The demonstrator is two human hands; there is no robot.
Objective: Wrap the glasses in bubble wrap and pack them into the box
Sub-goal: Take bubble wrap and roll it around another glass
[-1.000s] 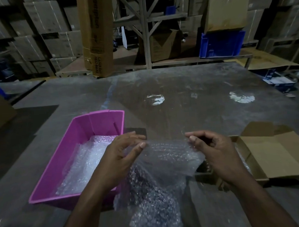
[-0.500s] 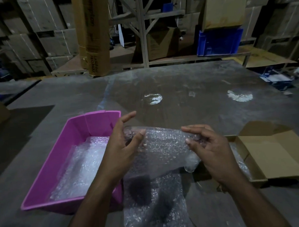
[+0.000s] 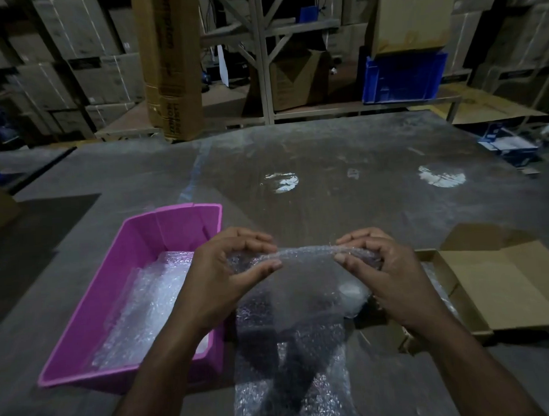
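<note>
While my left hand point(image 3: 226, 279) and right hand point(image 3: 386, 275) each pinch the top edge of the bubble wrap point(image 3: 291, 333) above the table point(image 3: 327, 161), wrapping is unfinished; I see no glasses clearly, and the cardboard box point(image 3: 503, 279) waits open, right.

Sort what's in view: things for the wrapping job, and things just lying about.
For the job:
bubble wrap, pinched by left hand and right hand
open cardboard box
pink bin of more wrap

Lying about:
blue crate
tall carton
stacked cartons
</note>
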